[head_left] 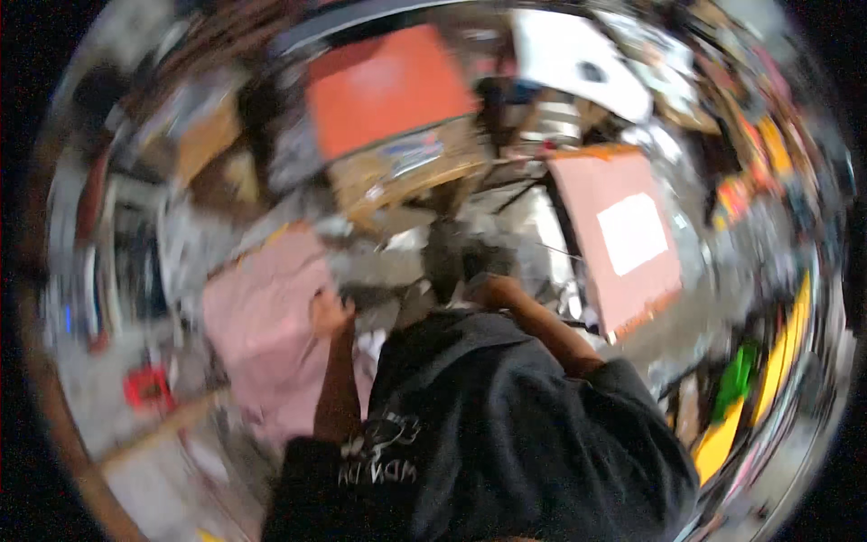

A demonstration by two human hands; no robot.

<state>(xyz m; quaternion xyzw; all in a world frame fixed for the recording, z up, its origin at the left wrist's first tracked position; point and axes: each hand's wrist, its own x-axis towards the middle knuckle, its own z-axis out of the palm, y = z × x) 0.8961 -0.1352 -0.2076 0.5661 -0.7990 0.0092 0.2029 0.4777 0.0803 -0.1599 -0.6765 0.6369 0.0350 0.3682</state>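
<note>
My left hand [331,314] is over or against a creased pink sheet-covered piece [257,321] at the left; motion blur hides whether it grips it. My right hand [490,291] is low in front of my dark shirt, its fingers blurred against a dark patch, so what it holds, if anything, is unclear. Nearest it on the right is a pink board [573,208] with a white square [632,233], leaning at a tilt.
An orange-red panel [388,86] tops a cardboard-like block [406,176] ahead. A white board [564,50] lies beyond at right. Piled clutter fills both sides, including a red object [149,388], yellow strips [781,343] and a green item [736,379]. Grey floor [379,262] shows between pieces.
</note>
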